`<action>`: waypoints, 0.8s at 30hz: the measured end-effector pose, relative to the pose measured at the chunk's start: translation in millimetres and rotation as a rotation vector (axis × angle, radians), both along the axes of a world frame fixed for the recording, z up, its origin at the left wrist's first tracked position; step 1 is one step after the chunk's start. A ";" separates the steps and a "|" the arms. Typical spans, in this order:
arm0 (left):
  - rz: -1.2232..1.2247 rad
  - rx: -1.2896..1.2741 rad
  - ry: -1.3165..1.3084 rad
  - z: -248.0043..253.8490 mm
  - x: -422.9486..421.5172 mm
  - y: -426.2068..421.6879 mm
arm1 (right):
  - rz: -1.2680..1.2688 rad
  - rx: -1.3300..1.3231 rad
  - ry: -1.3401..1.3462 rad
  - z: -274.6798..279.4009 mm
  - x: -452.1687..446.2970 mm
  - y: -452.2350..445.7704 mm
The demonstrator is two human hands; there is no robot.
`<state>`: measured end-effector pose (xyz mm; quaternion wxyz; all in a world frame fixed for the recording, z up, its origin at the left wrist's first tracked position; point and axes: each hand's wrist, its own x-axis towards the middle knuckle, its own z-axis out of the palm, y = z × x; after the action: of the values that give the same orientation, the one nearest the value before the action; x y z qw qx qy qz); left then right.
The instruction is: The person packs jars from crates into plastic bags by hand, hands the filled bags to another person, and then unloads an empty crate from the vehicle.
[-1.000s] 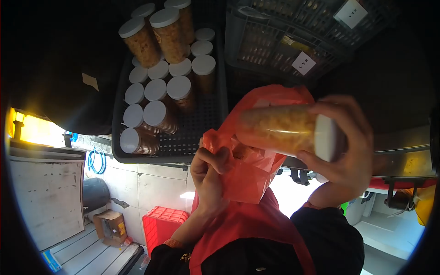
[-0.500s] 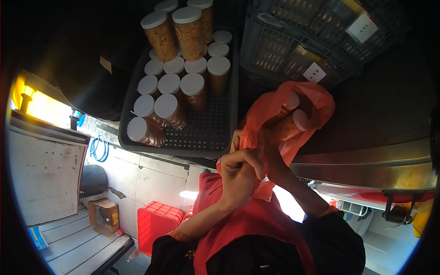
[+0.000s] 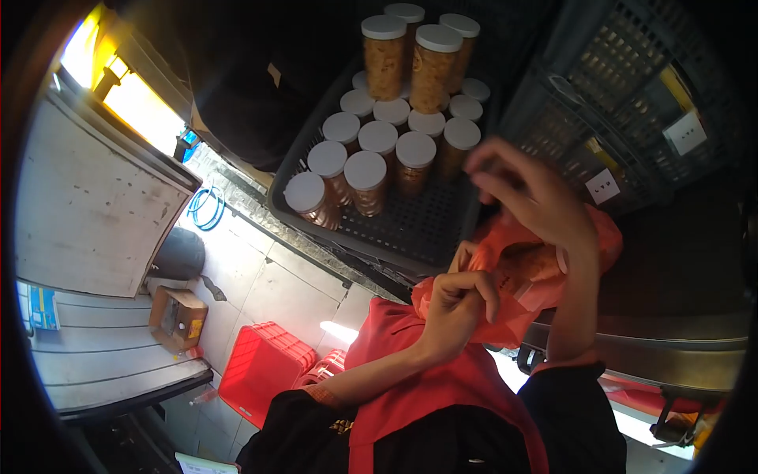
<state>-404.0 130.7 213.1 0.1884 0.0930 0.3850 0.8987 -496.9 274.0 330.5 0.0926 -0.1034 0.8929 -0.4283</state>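
My left hand (image 3: 456,310) is closed around the gathered edge of a red plastic bag (image 3: 517,308), just in front of my apron. Inside the bag, a jar (image 3: 537,265) with orange-brown contents shows in part; my right forearm covers much of it. Above the bag my right hand (image 3: 541,193) is raised, its fingers bent and apart with nothing visible in them. Its fingertips point toward the dark plastic crate (image 3: 395,237), near a white-lidded jar (image 3: 462,138) at the crate's right side. Several more such jars (image 3: 367,178) stand upright in the crate, some stacked on others.
Dark crates (image 3: 632,95) with white labels are stacked at the upper right. A metal-edged surface (image 3: 671,347) lies to the right. Below on the left are a red crate (image 3: 264,367), a cardboard box (image 3: 178,320) and a coiled blue hose (image 3: 207,207) on the tiled floor.
My right hand has come out of the bag and lifted toward the crate of jars. My left hand keeps its hold on the bag. The view has swung, shifting the crate rightward.
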 end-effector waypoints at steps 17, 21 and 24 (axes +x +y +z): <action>0.103 0.013 -0.087 2.7 -1.3 -8.4 | 0.114 0.508 0.395 -192.1 -134.1 -101.8; 0.107 -0.033 -0.098 -5.4 -5.8 -15.1 | -0.097 0.216 0.556 -52.7 -58.9 -23.6; 0.089 -0.069 -0.061 -8.6 -8.5 -17.9 | -0.363 0.174 0.694 33.0 56.6 40.8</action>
<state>-412.5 112.8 204.6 0.1629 0.0418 0.4138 0.8947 -440.3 314.7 363.5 -0.2834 -0.0743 0.9079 -0.2999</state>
